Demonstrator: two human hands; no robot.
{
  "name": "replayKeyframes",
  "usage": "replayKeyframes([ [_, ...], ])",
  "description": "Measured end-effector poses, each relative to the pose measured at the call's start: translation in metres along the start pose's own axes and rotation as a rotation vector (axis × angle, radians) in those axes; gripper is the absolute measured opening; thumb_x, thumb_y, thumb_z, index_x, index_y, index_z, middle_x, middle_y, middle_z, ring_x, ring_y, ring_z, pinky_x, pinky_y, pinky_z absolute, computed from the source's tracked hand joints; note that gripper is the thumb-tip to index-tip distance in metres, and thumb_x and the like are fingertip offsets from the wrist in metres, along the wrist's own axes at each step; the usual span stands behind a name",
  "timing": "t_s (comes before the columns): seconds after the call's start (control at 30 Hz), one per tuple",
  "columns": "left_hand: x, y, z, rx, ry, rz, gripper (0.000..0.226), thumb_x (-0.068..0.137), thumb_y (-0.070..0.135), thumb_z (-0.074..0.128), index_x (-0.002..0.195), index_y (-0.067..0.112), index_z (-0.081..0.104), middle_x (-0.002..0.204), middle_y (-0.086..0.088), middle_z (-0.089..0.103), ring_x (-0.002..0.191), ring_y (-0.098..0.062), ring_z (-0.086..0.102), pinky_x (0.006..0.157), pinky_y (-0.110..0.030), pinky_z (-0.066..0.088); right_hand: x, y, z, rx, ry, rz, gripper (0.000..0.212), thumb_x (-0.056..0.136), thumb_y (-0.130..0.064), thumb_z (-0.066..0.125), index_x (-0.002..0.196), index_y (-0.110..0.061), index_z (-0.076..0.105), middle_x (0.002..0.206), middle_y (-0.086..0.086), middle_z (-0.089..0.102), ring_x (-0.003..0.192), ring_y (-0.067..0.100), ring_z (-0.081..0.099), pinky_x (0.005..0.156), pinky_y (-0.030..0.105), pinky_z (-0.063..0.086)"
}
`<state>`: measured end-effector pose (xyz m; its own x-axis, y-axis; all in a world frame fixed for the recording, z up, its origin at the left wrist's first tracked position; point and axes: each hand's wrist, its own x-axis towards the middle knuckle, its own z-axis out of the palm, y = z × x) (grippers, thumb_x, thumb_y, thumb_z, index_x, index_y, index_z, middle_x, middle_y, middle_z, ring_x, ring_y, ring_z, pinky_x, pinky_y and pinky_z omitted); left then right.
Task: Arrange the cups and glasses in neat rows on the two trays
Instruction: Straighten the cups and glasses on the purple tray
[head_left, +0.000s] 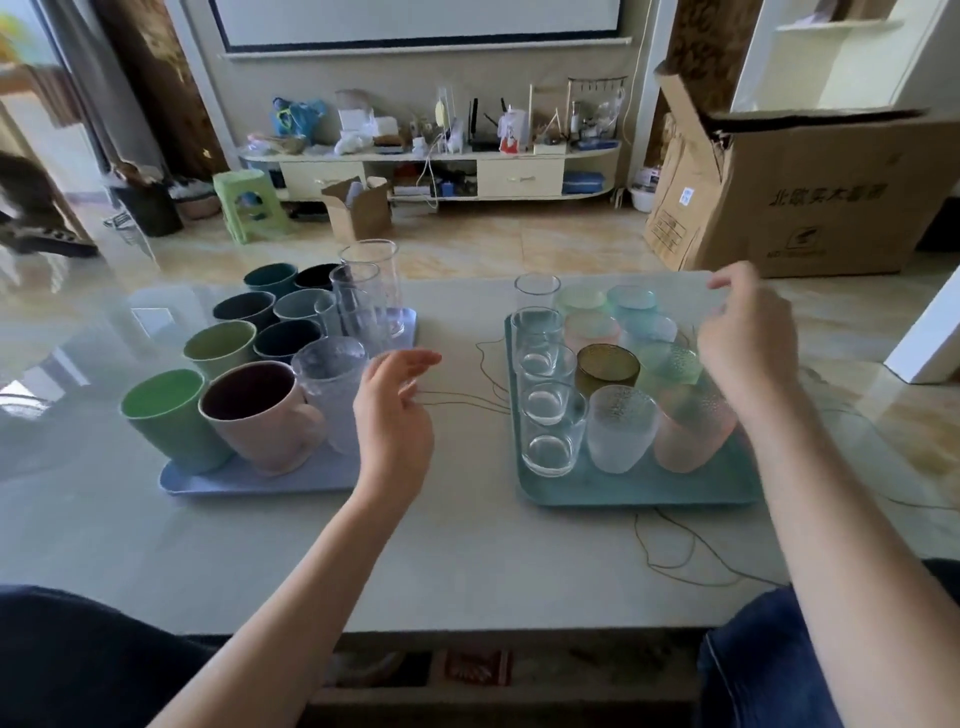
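Observation:
A pale blue tray (249, 480) on the left carries several coloured cups in two rows, among them a green cup (169, 415) and a pink mug (262, 415), plus textured and tall clear glasses (371, 291). A teal tray (639, 491) on the right holds a row of clear glasses (550, 431), an amber glass (608, 366), a frosted glass (621, 426), a pink glass (691, 431) and several pastel ones behind. My left hand (395, 415) hovers at the blue tray's right edge, fingers relaxed, holding nothing. My right hand (748, 343) hangs above the teal tray's right side, fingers loosely spread, empty.
Both trays sit on a pale glossy table (467, 545). A thin cord (675, 551) loops across the tabletop between and in front of the trays. A big cardboard box (810, 192) stands on the floor beyond the table's far right corner.

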<state>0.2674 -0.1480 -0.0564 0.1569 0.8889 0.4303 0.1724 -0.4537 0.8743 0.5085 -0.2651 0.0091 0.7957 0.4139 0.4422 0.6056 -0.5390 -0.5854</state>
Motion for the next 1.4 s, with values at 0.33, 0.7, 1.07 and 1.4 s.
replayKeyframes([
  [0.33,0.086,-0.066,-0.205,0.255,0.616,-0.067,0.052,0.060,-0.015,0.029,0.095,0.007,0.060,0.100,-0.011,0.060,0.077,-0.013,0.057,0.072,-0.031,0.049,-0.114,-0.118,0.147,0.048,-0.717,-0.313,0.012,0.095,-0.021,0.045,0.098,-0.010,0.049,0.087,0.011,0.060,0.072,0.026,0.052,0.060,0.032,0.042],
  [0.7,0.111,-0.187,-0.228,0.575,-0.163,-0.481,0.025,0.086,-0.005,0.043,0.065,0.009,0.047,0.060,-0.008,0.054,0.055,-0.023,0.053,0.046,-0.023,0.039,-0.131,-0.135,0.228,-0.310,-0.829,-0.270,0.041,0.098,-0.037,0.034,0.116,-0.009,0.059,0.120,0.020,0.061,0.109,0.036,0.058,0.083,0.037,0.044],
  [1.07,0.115,-0.187,-0.244,0.691,-0.577,-0.478,0.026,0.093,0.014,0.047,0.069,0.009,0.056,0.062,-0.004,0.053,0.061,-0.022,0.047,0.051,-0.024,0.034,-0.132,-0.141,0.223,-0.324,-0.863,-0.270,0.039,0.099,-0.032,0.032,0.121,-0.010,0.055,0.128,0.019,0.057,0.115,0.036,0.055,0.089,0.038,0.043],
  [1.4,0.102,-0.167,-0.249,0.660,-0.918,-0.617,0.027,0.086,0.012,0.052,0.059,0.010,0.055,0.051,0.000,0.056,0.047,-0.014,0.037,0.041,-0.017,0.029,-0.133,-0.119,0.212,-0.288,-0.876,-0.250,0.029,0.096,-0.030,0.039,0.110,-0.013,0.058,0.121,0.019,0.061,0.109,0.035,0.058,0.077,0.034,0.039],
])
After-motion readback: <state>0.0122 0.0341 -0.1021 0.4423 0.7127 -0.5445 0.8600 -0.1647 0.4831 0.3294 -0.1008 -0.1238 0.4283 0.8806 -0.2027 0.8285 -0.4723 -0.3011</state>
